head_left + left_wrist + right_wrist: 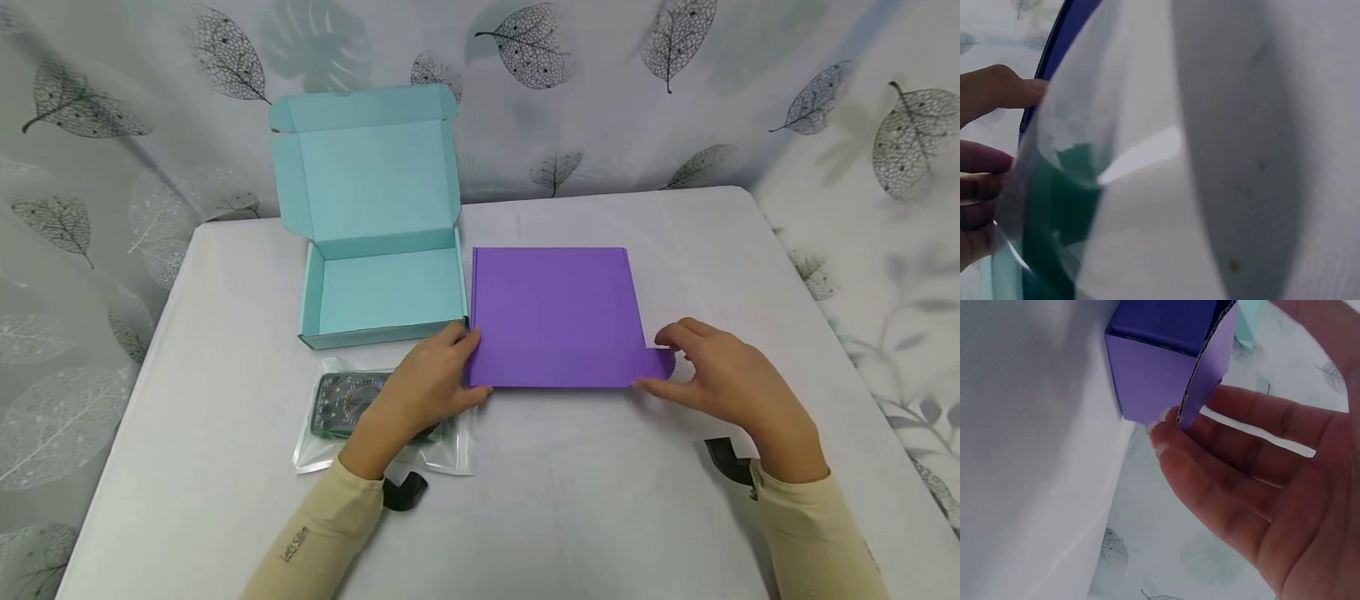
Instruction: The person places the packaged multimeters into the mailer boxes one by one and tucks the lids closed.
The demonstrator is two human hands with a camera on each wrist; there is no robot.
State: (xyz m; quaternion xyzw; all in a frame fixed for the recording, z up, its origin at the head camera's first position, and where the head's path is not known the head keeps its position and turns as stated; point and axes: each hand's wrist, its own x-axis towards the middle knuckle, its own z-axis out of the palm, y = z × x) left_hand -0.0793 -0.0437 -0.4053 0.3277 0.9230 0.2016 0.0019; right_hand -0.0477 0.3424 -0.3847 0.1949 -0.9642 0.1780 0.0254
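A flat purple cardboard box (555,312) lies on the table with its lid down, and a small side flap (658,365) sticks out at its front right corner. My left hand (420,379) holds the box's front left corner, thumb at the front edge and fingers along the left side. Around the flap, my right hand (723,375) has its thumb at the front and its fingers curled behind. The flap's corrugated edge (1194,375) shows close up in the right wrist view, fingertips right at it. In the left wrist view, clear plastic (1141,162) covers much of the picture.
An open teal box (386,292) stands left of the purple one, its lid raised at the back. Partly under my left forearm lies a clear plastic bag (442,454) with a dark multimeter (345,400) inside. A leaf-patterned curtain (600,108) hangs behind the white-covered table (562,517).
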